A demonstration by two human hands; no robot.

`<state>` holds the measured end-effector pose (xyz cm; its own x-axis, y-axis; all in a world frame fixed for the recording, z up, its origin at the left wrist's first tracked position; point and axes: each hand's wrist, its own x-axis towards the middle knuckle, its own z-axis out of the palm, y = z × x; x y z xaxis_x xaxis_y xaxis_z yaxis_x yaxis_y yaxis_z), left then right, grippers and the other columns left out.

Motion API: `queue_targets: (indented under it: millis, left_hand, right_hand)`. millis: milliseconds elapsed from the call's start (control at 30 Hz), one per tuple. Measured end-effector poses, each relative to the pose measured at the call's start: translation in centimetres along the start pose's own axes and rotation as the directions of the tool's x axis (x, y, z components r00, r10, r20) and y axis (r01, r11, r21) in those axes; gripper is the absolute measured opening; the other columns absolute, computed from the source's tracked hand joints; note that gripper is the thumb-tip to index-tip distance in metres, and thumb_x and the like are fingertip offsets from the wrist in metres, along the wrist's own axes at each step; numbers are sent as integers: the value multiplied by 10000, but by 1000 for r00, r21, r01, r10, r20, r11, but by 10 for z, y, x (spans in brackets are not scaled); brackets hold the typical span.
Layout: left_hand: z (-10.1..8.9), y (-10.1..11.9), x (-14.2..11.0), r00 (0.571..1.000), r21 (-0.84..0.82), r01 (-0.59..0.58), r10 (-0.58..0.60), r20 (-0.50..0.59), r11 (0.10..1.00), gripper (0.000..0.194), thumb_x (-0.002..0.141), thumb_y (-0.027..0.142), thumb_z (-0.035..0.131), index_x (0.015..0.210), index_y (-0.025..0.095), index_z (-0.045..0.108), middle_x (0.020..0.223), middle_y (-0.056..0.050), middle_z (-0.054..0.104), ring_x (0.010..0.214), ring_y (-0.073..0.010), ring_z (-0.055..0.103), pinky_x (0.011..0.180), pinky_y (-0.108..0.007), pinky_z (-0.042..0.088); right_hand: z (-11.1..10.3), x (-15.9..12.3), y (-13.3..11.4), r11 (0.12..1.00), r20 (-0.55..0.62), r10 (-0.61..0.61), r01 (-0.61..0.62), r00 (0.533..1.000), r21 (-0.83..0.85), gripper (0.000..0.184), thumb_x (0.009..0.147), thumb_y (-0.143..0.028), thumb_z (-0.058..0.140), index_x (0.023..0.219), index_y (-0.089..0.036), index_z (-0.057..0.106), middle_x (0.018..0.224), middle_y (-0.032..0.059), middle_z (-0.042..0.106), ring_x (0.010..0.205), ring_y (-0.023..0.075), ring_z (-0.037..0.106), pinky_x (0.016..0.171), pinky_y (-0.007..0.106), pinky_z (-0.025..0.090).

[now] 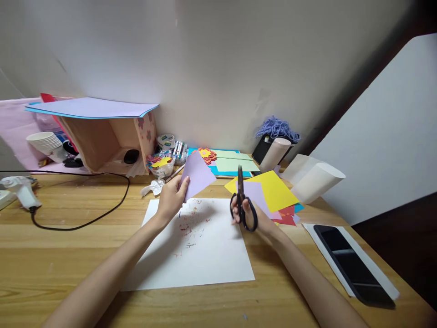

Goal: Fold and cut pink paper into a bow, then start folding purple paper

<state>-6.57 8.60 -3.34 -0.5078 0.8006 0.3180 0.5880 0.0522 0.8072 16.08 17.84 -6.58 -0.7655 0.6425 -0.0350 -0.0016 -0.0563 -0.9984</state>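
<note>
My left hand (pixel 171 201) pinches a piece of light purple paper (pixel 198 175) by its lower left edge, raised over the desk. In my right hand (pixel 254 214) is a pair of black-handled scissors (pixel 241 191), blades pointing up and looking closed. The fingers and thumb sit in the handle loops. Beneath both hands lies a large white sheet (pixel 215 250) with scattered red, orange and dark marks. Just beyond the scissors rest a yellow sheet (pixel 278 193) and another light purple sheet (pixel 254 191), overlapping red scraps (pixel 285 218).
A hot glue gun (pixel 22 191) trails a black cable (pixel 85 223) at left. An open box (pixel 146 141) stands behind, with paper cups (pixel 46 143) beside it. A layered paper flower (pixel 207 156) and green paper (pixel 235 164) lie at the back. A phone (pixel 351 264) is at right.
</note>
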Motion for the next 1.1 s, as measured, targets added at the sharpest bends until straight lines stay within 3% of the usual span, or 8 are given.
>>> queue_targets:
  millis: [133,233,367,533,1100]
  left_hand:
    - [-2,5,-3,999,-29,-2,0,-43,1000,335,846,437,395,620,190,397,492,58,389,380,-82,426,376,-195,290]
    - [-1,10,-7,999,6,-31,31,-16,999,346,851,438,385,610,188,388,488,56,374,410,-85,412,406,-202,278]
    - [3,12,-11,991,73,-103,96,94,992,370,851,436,377,583,181,390,510,43,385,470,-93,377,447,-213,263]
    - [7,12,-13,981,67,-68,54,184,995,361,849,448,359,609,185,415,502,42,406,480,-107,401,449,-212,267]
    - [9,9,-14,985,58,-29,18,172,998,380,841,476,363,600,185,408,466,47,392,444,-102,393,429,-213,246]
  right_hand:
    - [33,-18,-4,999,259,49,-48,965,-10,657,679,-784,305,897,-178,438,682,-28,378,526,91,445,594,324,509]
    - [40,-23,-4,991,325,92,-55,941,-122,665,705,-772,266,910,-166,447,656,-34,368,518,91,453,577,300,498]
    - [39,-22,1,988,316,114,-75,942,-133,673,712,-772,248,898,-163,465,667,-25,396,506,87,469,541,271,476]
    - [39,-20,4,985,278,150,-119,949,-125,705,684,-795,243,887,-160,473,663,-23,401,506,100,480,513,265,459]
    - [38,-21,2,986,307,163,-141,938,-93,700,691,-787,258,903,-159,483,650,-27,408,501,94,474,500,250,441]
